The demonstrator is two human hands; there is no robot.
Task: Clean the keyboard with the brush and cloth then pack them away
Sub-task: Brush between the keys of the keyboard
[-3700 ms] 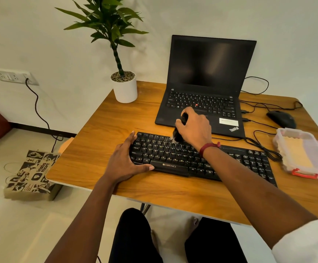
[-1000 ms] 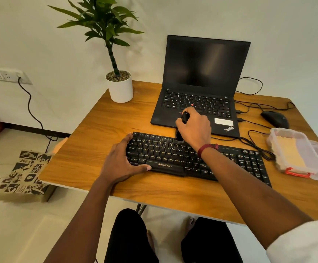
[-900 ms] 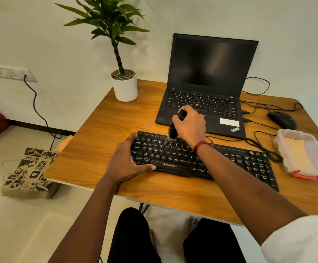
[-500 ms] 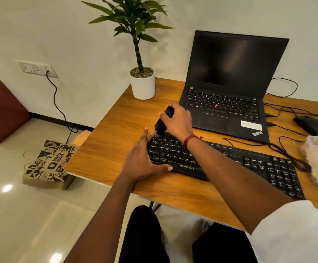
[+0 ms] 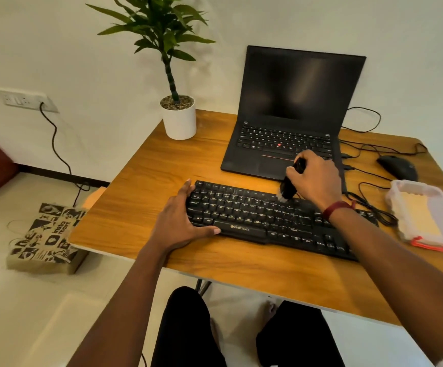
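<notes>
A black keyboard [image 5: 262, 221] lies across the wooden table [image 5: 148, 186]. My left hand [image 5: 180, 221] grips its left end, thumb along the front edge. My right hand [image 5: 315, 178] holds a small black brush [image 5: 289, 188], with the pale bristles touching the keyboard's back row right of the middle. At the right edge of the table a clear plastic box [image 5: 424, 221] with a red latch holds a yellow cloth [image 5: 418, 215].
An open black laptop [image 5: 286, 123] stands just behind the keyboard. A potted plant [image 5: 179, 117] is at the back left. A black mouse [image 5: 397, 166] and tangled cables [image 5: 368, 197] lie at the right. A printed paper bag [image 5: 45, 239] sits on the floor.
My right hand has swept the brush along the keyboard's back row, from the left end to right of the middle. My left hand has stayed on the left end. The view has shifted.
</notes>
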